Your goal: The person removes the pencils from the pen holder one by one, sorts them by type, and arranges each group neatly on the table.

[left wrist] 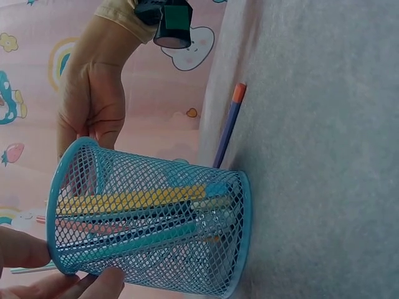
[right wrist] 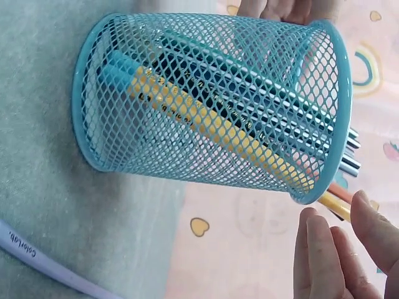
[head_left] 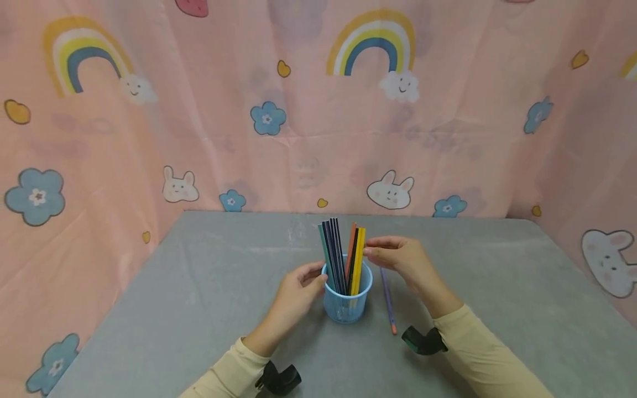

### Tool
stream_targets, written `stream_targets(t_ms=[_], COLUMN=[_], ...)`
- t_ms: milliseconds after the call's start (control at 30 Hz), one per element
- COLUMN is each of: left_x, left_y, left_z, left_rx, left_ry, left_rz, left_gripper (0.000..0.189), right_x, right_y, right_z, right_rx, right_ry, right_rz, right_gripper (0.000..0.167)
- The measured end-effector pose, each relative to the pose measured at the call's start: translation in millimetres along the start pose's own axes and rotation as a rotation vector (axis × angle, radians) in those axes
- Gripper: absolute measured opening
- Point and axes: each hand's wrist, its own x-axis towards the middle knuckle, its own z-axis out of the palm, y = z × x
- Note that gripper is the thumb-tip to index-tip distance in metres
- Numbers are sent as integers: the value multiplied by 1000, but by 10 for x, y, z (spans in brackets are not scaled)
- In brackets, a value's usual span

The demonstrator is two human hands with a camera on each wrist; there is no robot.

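Note:
A light blue mesh pencil cup (head_left: 346,309) stands upright on the table, with several pencils in it. Dark pencils (head_left: 333,254) and a teal one lean left; an orange, a black and yellow pencils (head_left: 359,260) lean right. My left hand (head_left: 297,290) holds the cup's left side near the rim, thumb and fingers against the mesh (left wrist: 149,230). At the right, my right hand (head_left: 400,257) has its thumb and straight fingertips beside the yellow pencils' upper part, above the rim. Its thumb (right wrist: 371,218) overlaps a yellow pencil in the right wrist view.
A purple pencil (head_left: 387,301) with an orange-pink end lies on the grey table (head_left: 224,315), right of the cup. Behind the table hangs a pink printed cloth (head_left: 318,149). Black camera mounts (head_left: 425,340) sit on both wrists.

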Motion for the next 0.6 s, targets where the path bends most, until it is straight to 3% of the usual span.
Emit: stream_targets(t_ms=[600], left_x=[-20], left_y=[30], left_z=[-4], left_rx=[-6], left_ry=[4], left_rz=[8], left_gripper=[37], right_x=[49], right_y=[-52], right_z=[71], right_rx=[-30], right_ry=[18], right_rz=[36], right_gripper=[40])
